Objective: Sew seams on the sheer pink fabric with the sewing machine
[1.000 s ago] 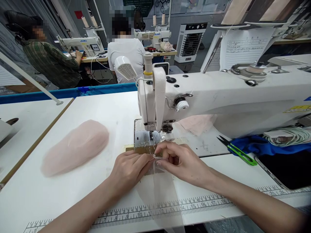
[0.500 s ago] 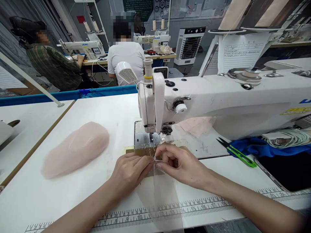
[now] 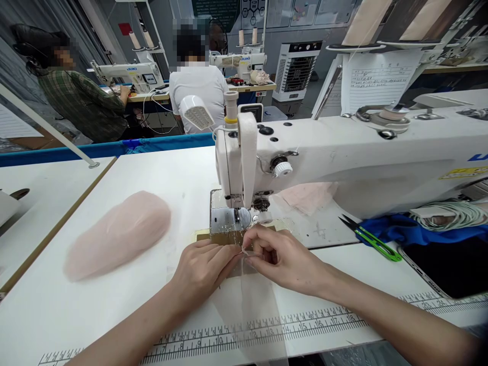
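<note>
Just in front of the presser foot [image 3: 241,217] of a white sewing machine [image 3: 305,147], both my hands pinch a strip of thin sheer fabric [image 3: 259,310]. My left hand [image 3: 208,267] has its fingertips pressed together on the fabric's edge, the other fingers lying over the machine bed. Thumb and forefinger of my right hand [image 3: 280,256] grip the same edge, almost touching the left fingertips. From there the see-through strip hangs toward me across the printed ruler [image 3: 224,338] and over the table's front edge. A pale pink piece of sheer fabric [image 3: 118,236] lies to the left.
Green thread snips [image 3: 375,244], a blue cloth [image 3: 396,226] and a dark-screened phone [image 3: 446,267] lie on the right. Another pink fabric piece [image 3: 310,197] rests behind the needle area. Two people sit at sewing machines beyond the blue-edged table.
The fabric edge between my fingertips has shifted slightly, with a small fold now showing at the right thumb. Both hands stay in nearly the same place.
</note>
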Demonstrator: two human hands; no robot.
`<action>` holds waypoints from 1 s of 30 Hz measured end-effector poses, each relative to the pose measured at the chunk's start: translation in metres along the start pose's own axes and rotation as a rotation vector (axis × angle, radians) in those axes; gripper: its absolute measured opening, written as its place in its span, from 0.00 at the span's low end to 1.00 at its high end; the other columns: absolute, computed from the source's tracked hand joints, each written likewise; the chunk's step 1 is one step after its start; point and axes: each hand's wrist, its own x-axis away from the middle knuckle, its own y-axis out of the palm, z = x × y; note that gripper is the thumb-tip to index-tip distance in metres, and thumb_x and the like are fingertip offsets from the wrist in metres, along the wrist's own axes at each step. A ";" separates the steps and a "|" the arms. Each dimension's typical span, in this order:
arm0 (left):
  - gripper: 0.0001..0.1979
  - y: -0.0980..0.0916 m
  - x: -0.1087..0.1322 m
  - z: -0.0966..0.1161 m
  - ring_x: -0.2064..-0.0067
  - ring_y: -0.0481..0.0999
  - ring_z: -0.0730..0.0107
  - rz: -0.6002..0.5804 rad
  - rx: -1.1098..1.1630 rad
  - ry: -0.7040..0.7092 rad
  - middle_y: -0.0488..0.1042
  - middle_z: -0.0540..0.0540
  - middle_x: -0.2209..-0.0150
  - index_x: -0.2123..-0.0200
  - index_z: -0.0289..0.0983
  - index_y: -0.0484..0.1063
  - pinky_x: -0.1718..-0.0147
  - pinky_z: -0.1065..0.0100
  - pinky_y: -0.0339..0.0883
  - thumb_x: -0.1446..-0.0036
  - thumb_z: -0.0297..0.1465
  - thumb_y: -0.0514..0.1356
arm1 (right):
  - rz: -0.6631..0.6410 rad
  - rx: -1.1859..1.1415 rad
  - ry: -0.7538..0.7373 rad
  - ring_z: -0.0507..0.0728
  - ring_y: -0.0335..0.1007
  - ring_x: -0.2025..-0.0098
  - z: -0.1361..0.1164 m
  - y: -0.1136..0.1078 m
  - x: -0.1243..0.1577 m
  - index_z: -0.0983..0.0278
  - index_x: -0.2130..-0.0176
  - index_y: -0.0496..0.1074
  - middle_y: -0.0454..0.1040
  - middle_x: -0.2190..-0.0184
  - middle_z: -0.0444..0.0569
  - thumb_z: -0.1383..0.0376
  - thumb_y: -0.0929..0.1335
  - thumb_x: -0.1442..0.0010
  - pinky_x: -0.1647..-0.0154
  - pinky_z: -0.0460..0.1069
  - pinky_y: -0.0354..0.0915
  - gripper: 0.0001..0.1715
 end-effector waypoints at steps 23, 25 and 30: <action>0.11 0.000 0.004 0.003 0.80 0.70 0.80 -0.030 0.200 -0.097 0.75 0.55 0.77 0.50 0.37 0.67 0.78 0.75 0.65 0.35 0.27 0.54 | 0.293 0.698 -0.747 0.50 0.63 0.81 0.018 0.001 0.008 0.60 0.61 0.74 0.70 0.83 0.41 0.72 0.62 0.37 0.83 0.47 0.56 0.13; 0.08 0.000 0.004 0.004 0.79 0.72 0.79 -0.021 0.184 -0.069 0.76 0.54 0.75 0.55 0.37 0.69 0.77 0.75 0.65 0.36 0.27 0.55 | 0.289 0.755 -0.859 0.50 0.63 0.82 0.016 -0.002 0.008 0.60 0.63 0.75 0.69 0.83 0.40 0.74 0.63 0.39 0.84 0.47 0.55 0.13; 0.05 -0.002 0.004 0.005 0.80 0.70 0.78 0.036 0.126 -0.057 0.75 0.53 0.77 0.58 0.35 0.68 0.78 0.75 0.65 0.37 0.29 0.57 | 0.355 0.870 -1.047 0.49 0.61 0.82 0.010 -0.003 0.009 0.62 0.67 0.76 0.68 0.83 0.41 0.75 0.67 0.43 0.86 0.47 0.54 0.10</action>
